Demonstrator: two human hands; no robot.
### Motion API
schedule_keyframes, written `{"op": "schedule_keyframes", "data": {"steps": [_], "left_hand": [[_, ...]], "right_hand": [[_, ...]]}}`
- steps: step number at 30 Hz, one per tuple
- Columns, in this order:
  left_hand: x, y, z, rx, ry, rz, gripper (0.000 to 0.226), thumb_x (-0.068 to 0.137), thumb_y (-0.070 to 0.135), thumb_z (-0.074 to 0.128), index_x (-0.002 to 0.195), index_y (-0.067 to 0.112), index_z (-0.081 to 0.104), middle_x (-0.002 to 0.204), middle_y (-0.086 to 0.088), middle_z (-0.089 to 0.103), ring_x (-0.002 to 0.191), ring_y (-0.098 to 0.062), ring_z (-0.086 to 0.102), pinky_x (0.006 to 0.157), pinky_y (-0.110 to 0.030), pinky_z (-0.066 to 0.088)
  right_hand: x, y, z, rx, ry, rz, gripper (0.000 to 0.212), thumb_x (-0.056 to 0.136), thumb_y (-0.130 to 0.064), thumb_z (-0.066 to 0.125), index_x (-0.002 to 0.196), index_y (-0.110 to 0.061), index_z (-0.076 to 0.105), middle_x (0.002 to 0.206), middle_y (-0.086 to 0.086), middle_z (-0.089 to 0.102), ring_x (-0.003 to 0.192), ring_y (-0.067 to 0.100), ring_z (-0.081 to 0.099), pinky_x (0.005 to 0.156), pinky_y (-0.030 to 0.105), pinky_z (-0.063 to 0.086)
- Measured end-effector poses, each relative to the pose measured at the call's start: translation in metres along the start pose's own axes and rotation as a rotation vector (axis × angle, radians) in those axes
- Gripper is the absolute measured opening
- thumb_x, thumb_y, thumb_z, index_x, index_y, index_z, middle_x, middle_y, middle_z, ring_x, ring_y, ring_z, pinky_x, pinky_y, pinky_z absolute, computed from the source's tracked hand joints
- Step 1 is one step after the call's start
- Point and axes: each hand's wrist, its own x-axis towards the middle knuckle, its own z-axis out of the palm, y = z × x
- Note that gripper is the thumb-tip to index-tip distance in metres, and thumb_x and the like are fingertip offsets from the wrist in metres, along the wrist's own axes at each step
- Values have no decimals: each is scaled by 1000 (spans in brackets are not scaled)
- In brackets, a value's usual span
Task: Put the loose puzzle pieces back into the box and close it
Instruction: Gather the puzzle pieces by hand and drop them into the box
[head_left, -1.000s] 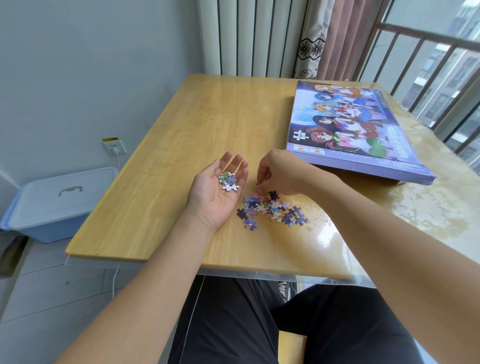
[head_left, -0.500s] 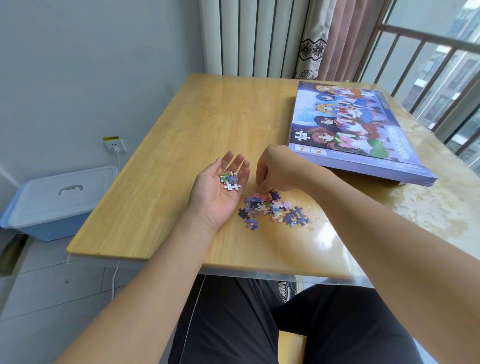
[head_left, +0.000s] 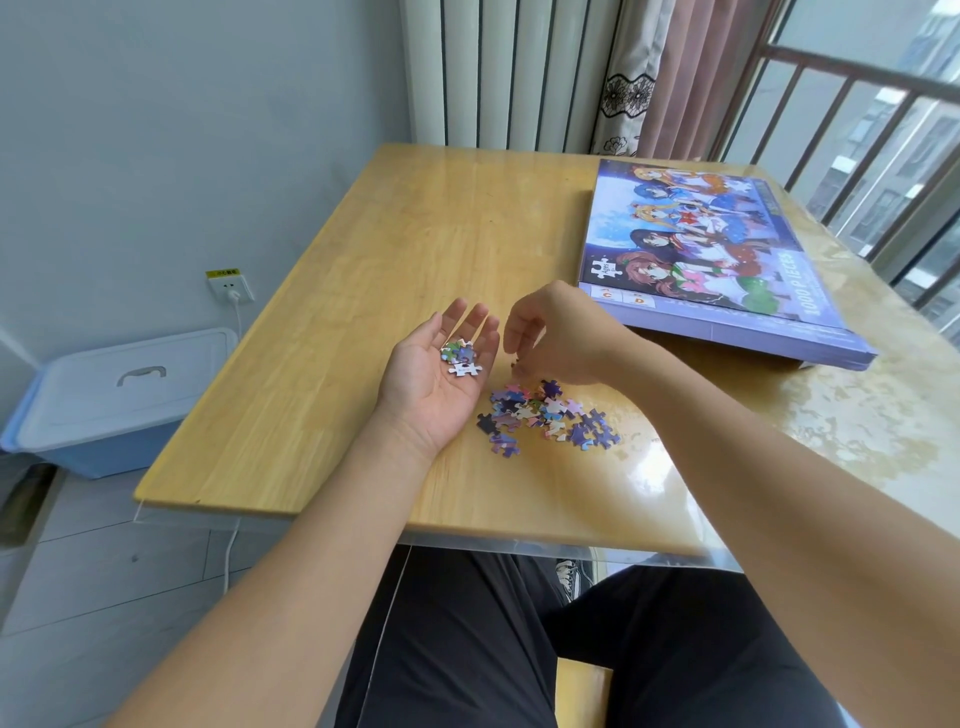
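Left hand (head_left: 436, 374): palm up, fingers straight and relaxed, resting on the counter (head_left: 363, 291). A small stack of pieces (head_left: 460, 356) lies on the palm near the finger bases; the fingers are not curled round it.

Right hand (head_left: 550, 332): raised just above the counter, fingers curled downward. The fingertips (head_left: 519, 368) are pinched together just above the far left edge of the pile (head_left: 548, 415). A small dark item appears to sit between them; whether the grip has hold of a piece cannot be told.

Pile: loose pieces, mostly blue, purple and pink, spread flat on the counter just right of the left wrist, below the right hand.

Box (head_left: 727, 270): flat, lid on, printed with cartoon figures. It lies on the far right part of the counter, just beyond the right forearm and apart from the pile.

Surroundings: a blue bin (head_left: 109, 395) with a white lid stands on the floor left of the counter. A wall socket (head_left: 231, 286) sits above it.
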Motion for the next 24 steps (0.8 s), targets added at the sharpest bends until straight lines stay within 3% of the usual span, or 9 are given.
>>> {"op": "schedule_keyframes", "data": {"steps": [3, 5, 8, 10, 12, 14, 17, 21, 24], "left_hand": [[0, 0, 1, 20, -1, -4, 27, 106, 24, 44, 111, 7, 64, 114, -15, 65, 107, -30, 62, 102, -36, 50], [0, -1, 2, 60, 8, -14, 28, 106, 25, 44, 112, 8, 65, 111, -15, 66, 110, -29, 61, 100, -38, 52], [-3, -2, 3, 42, -5, -32, 28, 106, 22, 42, 110, 6, 65, 102, -14, 70, 102, -29, 66, 92, -40, 56], [-4, -2, 2, 34, -12, -48, 28, 107, 20, 39, 110, 6, 64, 107, -14, 68, 98, -29, 67, 85, -39, 59], [-4, -1, 2, -19, -29, -59, 28, 107, 18, 39, 111, 4, 62, 108, -16, 66, 98, -31, 66, 86, -39, 59], [-4, -3, 3, -53, -31, -63, 27, 107, 17, 39, 110, 2, 62, 104, -18, 66, 97, -32, 66, 86, -39, 59], [-6, -3, 5, -51, -29, -49, 27, 106, 17, 41, 109, 1, 62, 102, -20, 67, 97, -32, 67, 85, -38, 59], [-8, -3, 5, -31, -27, -33, 28, 107, 19, 41, 108, 2, 63, 105, -19, 67, 101, -31, 67, 86, -34, 59], [-9, -5, 4, -11, -35, -27, 28, 107, 19, 41, 108, 2, 63, 106, -18, 67, 102, -30, 67, 86, -33, 59]], "right_hand": [[-6, -9, -7, 470, 81, 7, 23, 72, 10, 80, 80, -5, 65, 71, 6, 66, 57, 15, 63, 61, 32, 58], [-6, -17, -4, 684, 82, -8, 22, 74, 9, 80, 87, 0, 66, 72, 5, 67, 66, 20, 68, 72, 39, 61], [-7, -20, -3, 377, 186, -77, 18, 78, -3, 81, 93, -6, 71, 82, 2, 73, 71, 21, 72, 72, 42, 61], [-16, -13, -13, 114, 94, -125, 18, 77, -9, 83, 93, -9, 73, 81, 0, 71, 71, 20, 72, 68, 37, 59], [-31, 0, -23, -81, 23, -144, 28, 73, -17, 88, 97, -12, 75, 82, -3, 68, 78, 17, 69, 73, 31, 55], [-45, 18, -32, -138, -29, -72, 36, 69, -21, 91, 100, -16, 74, 85, -3, 68, 82, 16, 68, 78, 31, 54], [-60, 38, -34, -172, -241, 48, 41, 63, -26, 94, 98, -21, 73, 87, -11, 70, 81, 11, 68, 76, 30, 56], [-63, 46, -31, -159, -254, 59, 41, 61, -25, 96, 96, -19, 74, 85, -7, 71, 77, 11, 68, 66, 20, 53], [-60, 46, -31, -174, -273, 57, 38, 63, -26, 95, 94, -19, 74, 85, -7, 71, 79, 15, 67, 67, 24, 52]]}}
